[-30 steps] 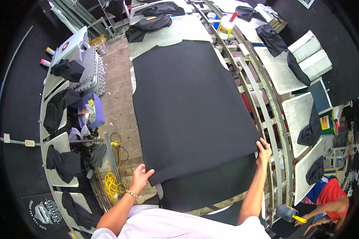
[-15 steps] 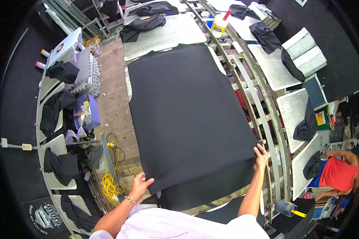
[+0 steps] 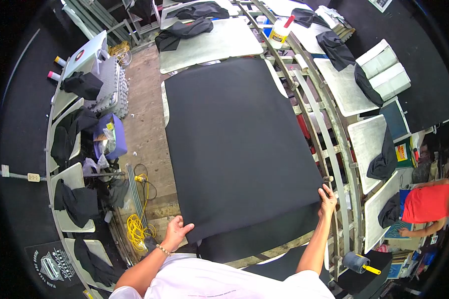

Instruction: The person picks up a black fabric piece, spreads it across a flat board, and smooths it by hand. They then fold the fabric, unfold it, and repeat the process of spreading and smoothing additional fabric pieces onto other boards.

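Note:
A wide black cloth panel (image 3: pixel 239 144) with curved cut-outs near its far corners lies spread over a white board (image 3: pixel 278 78), whose pale edges show at the sides. My left hand (image 3: pixel 177 232) pinches the near left corner of the panel, thumb on top. At the near right corner my right hand (image 3: pixel 327 203) grips the edge between thumb and fingers. Below the near hem, more black cloth (image 3: pixel 259 236) hangs or lies on the same board. The fingertips beneath the cloth are hidden.
Metal rails (image 3: pixel 329 124) run along the right, bearing a white tub (image 3: pixel 278 36) with a red handle. More white boards (image 3: pixel 212 42) with black cloths stand around. A purple bin (image 3: pixel 115 137) and yellow cord (image 3: pixel 137 231) sit at left. A person in red (image 3: pixel 426 203) works at right.
The far edge of the panel looks smoother and flatter. My hands keep their hold at both near corners. The view has shifted slightly, and the person in red has lowered an arm.

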A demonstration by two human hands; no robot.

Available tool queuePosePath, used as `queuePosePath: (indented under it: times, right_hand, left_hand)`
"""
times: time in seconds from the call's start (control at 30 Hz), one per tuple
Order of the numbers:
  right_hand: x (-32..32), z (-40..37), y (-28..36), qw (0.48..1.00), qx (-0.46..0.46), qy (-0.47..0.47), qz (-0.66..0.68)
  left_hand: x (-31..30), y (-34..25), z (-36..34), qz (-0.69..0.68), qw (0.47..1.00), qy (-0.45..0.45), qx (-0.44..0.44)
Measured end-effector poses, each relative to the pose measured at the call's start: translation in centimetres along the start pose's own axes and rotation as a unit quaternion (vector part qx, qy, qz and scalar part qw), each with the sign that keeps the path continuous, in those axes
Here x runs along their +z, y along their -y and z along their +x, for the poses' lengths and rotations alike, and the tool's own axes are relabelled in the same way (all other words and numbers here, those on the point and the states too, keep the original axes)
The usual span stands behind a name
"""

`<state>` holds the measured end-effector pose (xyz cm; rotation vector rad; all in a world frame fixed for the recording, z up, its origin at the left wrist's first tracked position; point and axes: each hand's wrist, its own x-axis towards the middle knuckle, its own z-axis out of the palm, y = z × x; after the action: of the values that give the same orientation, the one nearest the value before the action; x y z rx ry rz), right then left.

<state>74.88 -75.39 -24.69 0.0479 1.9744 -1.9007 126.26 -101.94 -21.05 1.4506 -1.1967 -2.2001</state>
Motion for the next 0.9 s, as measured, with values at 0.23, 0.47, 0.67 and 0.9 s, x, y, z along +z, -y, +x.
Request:
queuePosePath:
  times: [0.23, 0.47, 0.67, 0.9]
  right_hand:
    - [-0.1, -0.9, 0.3, 1.000, 0.016, -0.011, 0.001]
    - [-0.8, -0.6, -0.5, 1.000, 0.010, -0.001, -0.001]
    - [-0.7, -0.9, -0.2, 1.000, 0.020, 0.006, 0.015]
    - [-1.1, -0.8, -0.5, 1.000, 0.025, 0.005, 0.013]
  left_hand:
    - [0.0, 0.0, -0.4, 0.014, 1.000, 0.006, -0.004]
    - [0.1, -0.2, -0.7, 0.032, 0.999, 0.004, -0.020]
    - [0.3, -0.1, -0.9, 0.017, 1.000, 0.005, -0.021]
    - [0.4, -0.2, -1.2, 0.028, 0.999, 0.004, -0.015]
